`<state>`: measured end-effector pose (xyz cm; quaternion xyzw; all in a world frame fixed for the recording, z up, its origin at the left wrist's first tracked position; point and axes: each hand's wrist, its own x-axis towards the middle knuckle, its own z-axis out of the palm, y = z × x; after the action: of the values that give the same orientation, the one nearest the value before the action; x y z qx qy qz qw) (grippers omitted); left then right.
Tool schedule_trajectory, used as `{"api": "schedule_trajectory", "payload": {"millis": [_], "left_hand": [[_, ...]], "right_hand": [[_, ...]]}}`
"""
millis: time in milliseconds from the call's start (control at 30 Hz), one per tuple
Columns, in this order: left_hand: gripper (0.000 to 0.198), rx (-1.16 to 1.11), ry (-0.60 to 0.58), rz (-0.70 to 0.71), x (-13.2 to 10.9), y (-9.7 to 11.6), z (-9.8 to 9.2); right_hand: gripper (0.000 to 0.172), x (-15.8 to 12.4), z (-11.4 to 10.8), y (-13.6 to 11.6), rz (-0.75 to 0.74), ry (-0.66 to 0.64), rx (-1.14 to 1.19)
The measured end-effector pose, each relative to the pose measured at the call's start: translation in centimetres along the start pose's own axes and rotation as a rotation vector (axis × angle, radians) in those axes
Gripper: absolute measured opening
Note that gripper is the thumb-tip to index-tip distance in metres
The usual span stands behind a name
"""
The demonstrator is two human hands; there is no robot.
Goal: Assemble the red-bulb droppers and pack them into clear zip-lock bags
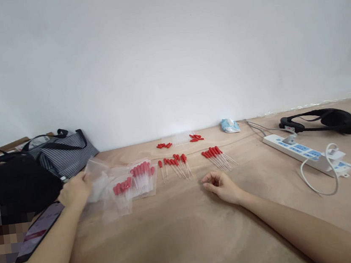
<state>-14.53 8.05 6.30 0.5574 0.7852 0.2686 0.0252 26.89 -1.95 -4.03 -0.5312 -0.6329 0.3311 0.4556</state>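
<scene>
The two hands are well apart from each other. The left hand [75, 190] is closed on the edge of a clear plastic bag [96, 170], well to the left of the middle droppers [176, 162], a loose row of red-bulbed sticks that I'll take as my mark. The right hand [220, 187] rests just to the right of the middle droppers and nearer the person, its fingers loosely curled, thumb and forefinger a little apart, nothing in its grasp.

Left of the middle droppers lie a larger filled bag [142, 169] and, further left, a smaller filled bag [123, 186], both showing red bulbs (tips all towards the person, as in the row). To their right is a fan of droppers [216, 157]. Behind them sit loose red bulbs [196, 137] in two little groups, with pale thin tubes [181, 139] between.

Farther out, on the wooden tabletop [163, 244], a blue-and-white packet [230, 125] lies behind them to the right, a white power strip [304, 148] well to their right, and a striped bag [69, 151] well to their left.
</scene>
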Motion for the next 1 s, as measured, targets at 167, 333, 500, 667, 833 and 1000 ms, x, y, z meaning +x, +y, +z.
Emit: {"api": "schedule_trajectory", "payload": {"millis": [167, 333, 500, 667, 833, 1000], "left_hand": [[0.044, -0.41, -0.24, 0.205, -4.7, 5.6, -0.1], [0.042, -0.485, -0.848, 0.43, -12.3, 10.3, 4.7], [0.035, -0.281, -0.445, 0.802, -15.9, 11.5, 6.7], [0.036, -0.115, -0.641, 1.083, -16.7, 9.4, 4.9], [0.043, -0.002, -0.793, 1.151, -17.3, 8.6, 4.5], [0.043, -0.046, -0.803, 1.21, -17.3, 10.3, 5.2]], "right_hand": [[0.01, 1.4, 0.4, -0.6, -0.041, 0.057, -0.085], [0.013, 6.3, 1.3, -2.7, 0.093, 0.142, -0.317], [0.044, 10.2, 3.1, -3.2, 0.23, 0.143, -0.361], [0.044, 11.4, 3.7, -2.4, 0.329, 0.116, -0.343], [0.04, 10.7, 2.4, -1.5, 0.282, 0.138, -0.226], [0.05, 6.1, 0.0, -0.5, 0.166, 0.183, 0.028]]}}
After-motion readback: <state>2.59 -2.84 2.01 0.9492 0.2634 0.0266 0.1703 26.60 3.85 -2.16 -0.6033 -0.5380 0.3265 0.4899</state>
